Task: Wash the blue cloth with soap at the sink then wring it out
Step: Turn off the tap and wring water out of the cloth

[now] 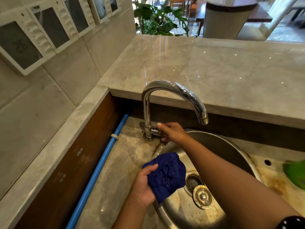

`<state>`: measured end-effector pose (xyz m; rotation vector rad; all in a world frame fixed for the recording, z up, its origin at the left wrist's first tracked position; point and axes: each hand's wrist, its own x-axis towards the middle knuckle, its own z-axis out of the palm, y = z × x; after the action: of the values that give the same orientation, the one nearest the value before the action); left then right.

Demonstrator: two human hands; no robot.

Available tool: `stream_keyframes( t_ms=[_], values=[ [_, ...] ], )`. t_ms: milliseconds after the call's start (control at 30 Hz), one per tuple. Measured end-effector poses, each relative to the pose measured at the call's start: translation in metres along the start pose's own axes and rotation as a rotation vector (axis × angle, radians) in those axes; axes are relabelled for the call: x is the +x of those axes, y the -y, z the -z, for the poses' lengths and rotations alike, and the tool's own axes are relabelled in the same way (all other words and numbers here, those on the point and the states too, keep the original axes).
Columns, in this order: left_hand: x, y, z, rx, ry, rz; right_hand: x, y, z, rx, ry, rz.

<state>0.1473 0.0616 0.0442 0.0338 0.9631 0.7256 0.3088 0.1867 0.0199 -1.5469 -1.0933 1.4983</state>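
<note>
The person stands at a round steel sink [222, 146] set into a stained marble counter [118, 154]. Their left hand [143, 185] grips the blue cloth [166, 176], fingers and thumb curled round one side of it. The cloth is bunched into a crumpled wad and held just over the left rim of the sink, beside the drain [192, 180]. A round metal stopper [203, 196] lies in the basin, touching the drain's near edge.

The right arm reaches across the basin, and the right hand [171, 132] closes on the small faucet handle [155, 131] at the foot of the chrome gooseneck faucet [181, 91], thumb on top. The spout arches over the back of the sink. A dark band [292, 222] sits on the right wrist.

A blue pipe [99, 162] runs along the counter's left edge under a wooden panel. A raised marble ledge [214, 66] stands behind the faucet. A wall thermostat [18, 45] on the left reads 26. A blurred green object [295, 174] lies on the counter at the far right.
</note>
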Motion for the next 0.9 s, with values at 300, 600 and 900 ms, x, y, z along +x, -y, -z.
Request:
stream_keyframes(
  t_ms=[300,600,900],
  values=[
    [-0.008,-0.015,-0.007,0.105,0.148,-0.011,-0.065,-0.014,0.013,0.492,0.029,-0.365],
    [-0.005,-0.01,-0.042,0.365,0.353,0.093,-0.177,-0.022,0.036,0.715,0.001,-0.284],
    [-0.028,-0.032,-0.098,0.971,0.407,0.159,-0.223,-0.006,0.058,0.383,-0.284,-0.063]
  ],
)
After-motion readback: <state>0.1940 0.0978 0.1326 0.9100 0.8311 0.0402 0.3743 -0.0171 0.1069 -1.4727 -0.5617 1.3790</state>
